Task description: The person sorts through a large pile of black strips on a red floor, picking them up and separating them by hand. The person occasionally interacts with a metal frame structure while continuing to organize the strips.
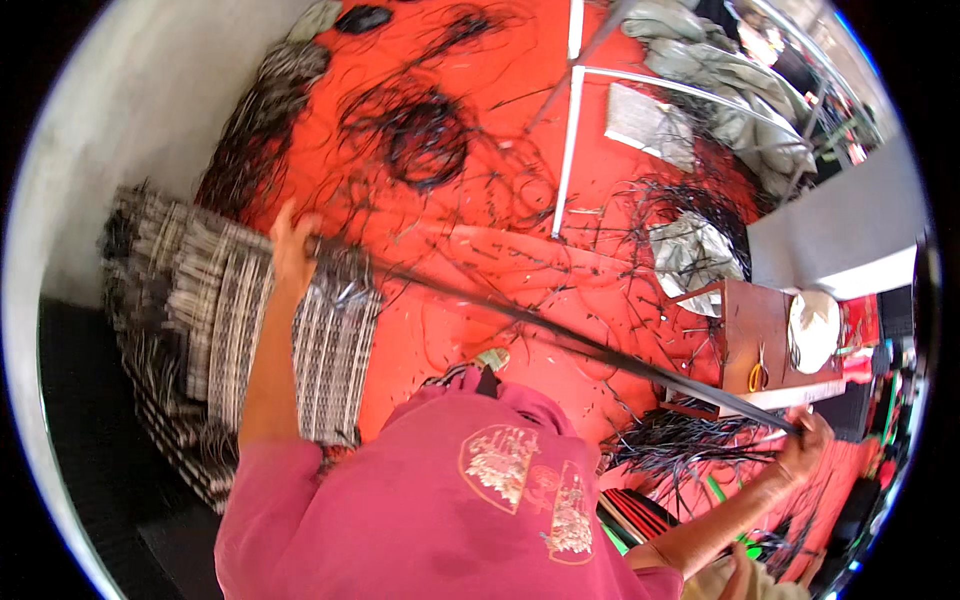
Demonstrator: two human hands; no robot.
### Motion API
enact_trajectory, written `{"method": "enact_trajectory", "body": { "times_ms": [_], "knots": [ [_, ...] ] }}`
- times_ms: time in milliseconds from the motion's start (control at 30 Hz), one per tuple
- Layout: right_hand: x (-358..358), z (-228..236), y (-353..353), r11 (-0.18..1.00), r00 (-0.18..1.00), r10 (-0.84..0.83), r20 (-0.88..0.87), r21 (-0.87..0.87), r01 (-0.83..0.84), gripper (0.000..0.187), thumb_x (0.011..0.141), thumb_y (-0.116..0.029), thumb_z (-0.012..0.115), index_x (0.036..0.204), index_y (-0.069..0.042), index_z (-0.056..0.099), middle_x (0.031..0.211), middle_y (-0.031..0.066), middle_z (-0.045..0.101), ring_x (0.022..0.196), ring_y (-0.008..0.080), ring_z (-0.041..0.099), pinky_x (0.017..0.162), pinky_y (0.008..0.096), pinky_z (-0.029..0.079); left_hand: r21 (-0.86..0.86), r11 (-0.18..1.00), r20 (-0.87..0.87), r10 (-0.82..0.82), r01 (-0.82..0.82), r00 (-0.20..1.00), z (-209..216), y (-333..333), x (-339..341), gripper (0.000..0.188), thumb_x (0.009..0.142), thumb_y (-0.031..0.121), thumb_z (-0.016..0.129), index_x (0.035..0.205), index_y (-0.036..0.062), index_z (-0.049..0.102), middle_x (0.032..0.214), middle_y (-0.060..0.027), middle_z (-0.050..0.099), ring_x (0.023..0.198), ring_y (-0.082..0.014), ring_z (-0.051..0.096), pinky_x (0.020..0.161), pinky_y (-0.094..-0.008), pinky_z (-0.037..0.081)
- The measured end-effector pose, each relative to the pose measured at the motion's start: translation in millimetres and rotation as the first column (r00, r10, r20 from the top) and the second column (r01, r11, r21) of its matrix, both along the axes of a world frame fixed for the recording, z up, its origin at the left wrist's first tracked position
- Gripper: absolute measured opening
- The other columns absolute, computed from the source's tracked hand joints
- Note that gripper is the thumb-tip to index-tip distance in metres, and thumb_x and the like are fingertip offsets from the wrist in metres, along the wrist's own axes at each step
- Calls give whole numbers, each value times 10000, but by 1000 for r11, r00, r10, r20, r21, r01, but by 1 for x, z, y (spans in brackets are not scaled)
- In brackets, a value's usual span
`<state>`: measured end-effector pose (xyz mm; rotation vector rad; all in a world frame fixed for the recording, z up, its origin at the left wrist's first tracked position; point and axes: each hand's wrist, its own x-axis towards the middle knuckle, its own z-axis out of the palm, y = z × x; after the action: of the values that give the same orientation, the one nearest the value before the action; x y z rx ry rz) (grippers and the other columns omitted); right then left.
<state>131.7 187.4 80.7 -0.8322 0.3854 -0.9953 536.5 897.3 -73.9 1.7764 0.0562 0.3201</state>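
Observation:
A long bundle of thin dark strips (610, 355) stretches slantwise across in front of my body. My left hand (292, 245) is raised at the left with one finger pointing up, and pinches the bundle's far end; motion blurs it a little. At the lower right my right hand (803, 447) is wrapped round the other end. Under my left arm lies a pile of woven black-and-beige panels (235, 320), partly hidden by the forearm. More loose black strips (690, 440) lie in a heap below the bundle near my right hand.
Tangled coils of black strip (425, 140) lie on the red floor (500, 250). A white frame (570, 150) stands at the far middle. To the right are a brown wooden table (750, 320) with yellow-handled scissors (758, 372), and grey sacks (735, 80) behind. A pale wall (130, 110) rises left.

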Motion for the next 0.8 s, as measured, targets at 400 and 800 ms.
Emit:
{"method": "enact_trajectory", "body": {
  "times_ms": [400, 800],
  "knots": [
    [-89, 118, 13, 82, 264, -942, -207, -904, -419, 305, 798, -102, 458, 1039, 36, 584, 1030, 128, 593, 1014, 234, 528, 914, 333, 371, 351, 486, -547, -587, 800, 596, -47, -39, 74, 180, 795, 110, 622, 969, 90, 583, 770, -69, 573, 674, -225, 521, 607, -364, 417],
    [-204, 121, -17, 316, -223, -941, -255, -898, -306, 361, 723, -25, 448, 1048, 8, 603, 1053, 124, 588, 987, 224, 539, 889, 306, 386, -76, 939, -390, -337, 335, 857, 20, 94, 123, 155, 866, 72, 463, 942, -7, 572, 621, -117, 601, 410, -165, 508, 323, -274, 393]
  ]
}}
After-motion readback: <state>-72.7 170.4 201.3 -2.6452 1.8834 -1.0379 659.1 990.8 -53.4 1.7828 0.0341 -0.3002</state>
